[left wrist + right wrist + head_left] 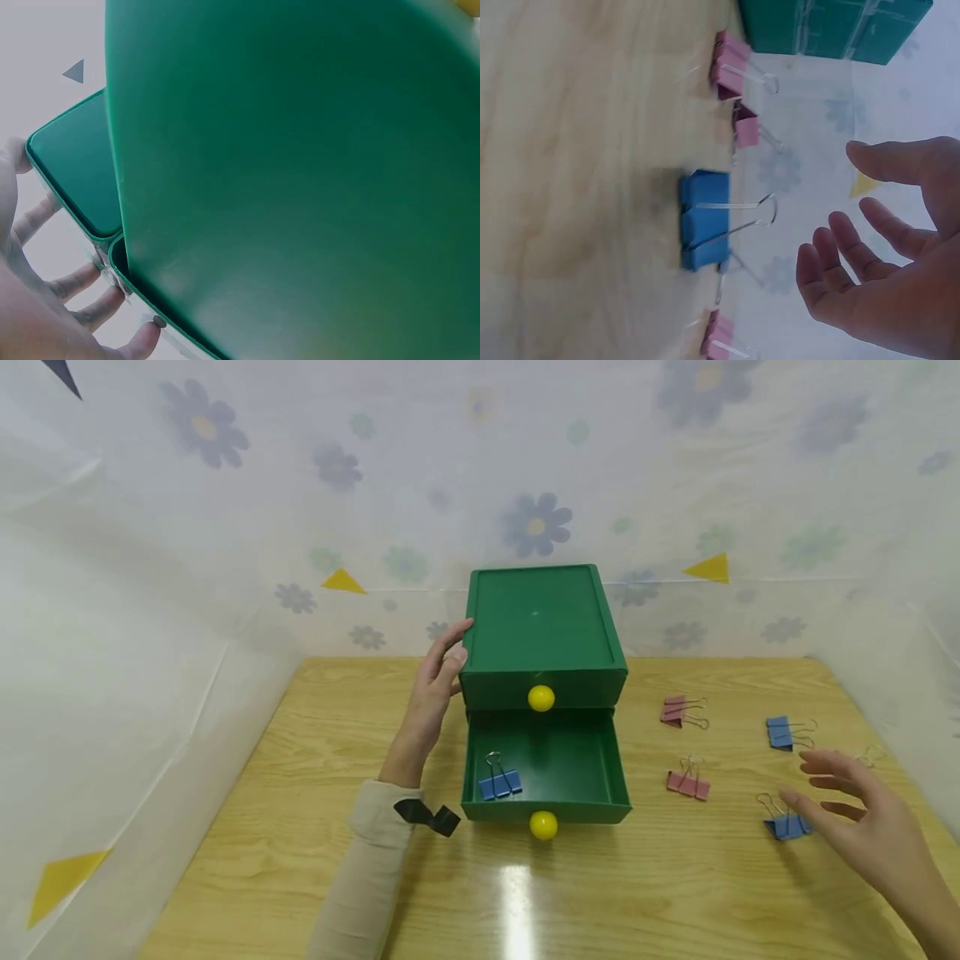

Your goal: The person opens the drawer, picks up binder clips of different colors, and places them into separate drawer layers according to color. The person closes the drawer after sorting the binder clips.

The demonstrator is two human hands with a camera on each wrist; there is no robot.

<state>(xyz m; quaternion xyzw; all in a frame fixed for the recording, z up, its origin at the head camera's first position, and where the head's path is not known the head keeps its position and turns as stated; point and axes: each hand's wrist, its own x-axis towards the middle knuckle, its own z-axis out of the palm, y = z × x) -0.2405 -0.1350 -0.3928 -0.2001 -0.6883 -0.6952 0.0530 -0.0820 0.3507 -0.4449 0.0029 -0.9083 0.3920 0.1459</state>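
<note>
I have the left hand (pixel 429 693) on the left side of the box (pixel 542 620), fingers spread. The lower drawer (pixel 570 764) is out, a blue clip (pixel 500 785) at its left. I see the right hand (pixel 873 827) above the table (pixel 660 893), fingers apart, near another blue clip (pixel 784 827); pink clips (pixel 688 786) lie nearer the box.

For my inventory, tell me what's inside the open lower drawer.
One blue binder clip lies in the lower drawer, toward the front left in the head view. The upper drawer covers the rearmost part, so anything there cannot be seen.
</note>
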